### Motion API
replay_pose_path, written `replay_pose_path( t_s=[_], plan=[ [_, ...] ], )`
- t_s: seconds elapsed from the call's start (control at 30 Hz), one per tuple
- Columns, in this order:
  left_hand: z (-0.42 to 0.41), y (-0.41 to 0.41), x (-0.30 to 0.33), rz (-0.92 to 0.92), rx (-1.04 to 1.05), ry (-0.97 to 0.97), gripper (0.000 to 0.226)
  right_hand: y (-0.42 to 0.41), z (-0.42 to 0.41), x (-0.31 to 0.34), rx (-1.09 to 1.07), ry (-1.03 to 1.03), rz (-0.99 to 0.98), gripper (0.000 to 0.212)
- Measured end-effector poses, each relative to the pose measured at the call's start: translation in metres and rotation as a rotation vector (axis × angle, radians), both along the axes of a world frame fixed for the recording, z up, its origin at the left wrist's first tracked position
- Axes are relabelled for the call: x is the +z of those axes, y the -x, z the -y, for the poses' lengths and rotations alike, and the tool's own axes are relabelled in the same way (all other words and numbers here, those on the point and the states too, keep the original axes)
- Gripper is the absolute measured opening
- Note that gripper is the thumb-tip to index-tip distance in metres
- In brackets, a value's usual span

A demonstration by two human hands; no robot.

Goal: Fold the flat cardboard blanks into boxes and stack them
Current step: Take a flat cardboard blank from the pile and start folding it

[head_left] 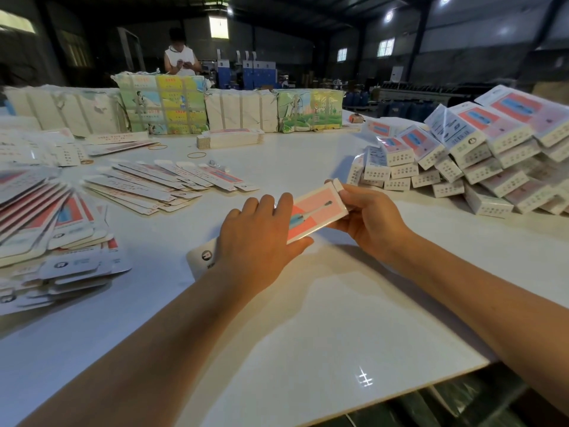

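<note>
A long pink-and-white cardboard box (317,211) with a toothbrush picture lies slanted at the middle of the white table (308,318). My left hand (261,238) lies over its near half, fingers straight on top and thumb under its edge. My right hand (366,217) grips its far end, by the small end flaps. The box's rounded near flap (201,257) sticks out left of my left wrist. Flat blanks (160,183) lie fanned out to the left, with a bigger heap (46,223) at the left edge. Folded boxes (480,161) are piled at the right.
Strapped bundles of printed cardboard (163,103) line the far side, with a short stack of blanks (231,138) in front. Rubber bands (196,155) lie loose on the table. A person (180,57) stands behind the bundles. The table's near edge (400,392) runs at the lower right.
</note>
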State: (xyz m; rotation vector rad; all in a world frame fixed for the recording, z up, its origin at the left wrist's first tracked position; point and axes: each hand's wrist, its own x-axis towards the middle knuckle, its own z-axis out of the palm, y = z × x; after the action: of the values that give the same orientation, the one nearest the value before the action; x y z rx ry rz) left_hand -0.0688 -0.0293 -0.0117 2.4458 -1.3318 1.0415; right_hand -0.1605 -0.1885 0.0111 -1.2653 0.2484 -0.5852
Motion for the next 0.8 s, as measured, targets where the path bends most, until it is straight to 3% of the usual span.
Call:
replay_pose_path(
  t_s=[0.13,0.3,0.47,0.6,0.8],
  plan=[
    [0.000,0.001,-0.001,0.025,0.002,-0.007,0.072,0.001,0.001,-0.003,-0.010,0.098,0.007,0.044],
    [0.002,-0.001,0.001,0.003,0.004,-0.008,0.071,0.003,-0.003,-0.007,-0.133,0.496,-0.004,0.052],
    [0.002,0.003,0.001,-0.023,0.016,0.006,0.070,0.006,-0.011,-0.012,-0.266,0.928,-0.088,0.026],
    [0.003,0.008,0.004,-0.012,0.044,-0.013,0.068,0.008,-0.016,-0.012,-0.200,0.938,-0.102,0.018],
    [-0.002,0.004,0.009,0.019,0.093,-0.050,0.067,0.005,-0.013,-0.015,0.059,0.826,-0.185,0.075]
  ],
)
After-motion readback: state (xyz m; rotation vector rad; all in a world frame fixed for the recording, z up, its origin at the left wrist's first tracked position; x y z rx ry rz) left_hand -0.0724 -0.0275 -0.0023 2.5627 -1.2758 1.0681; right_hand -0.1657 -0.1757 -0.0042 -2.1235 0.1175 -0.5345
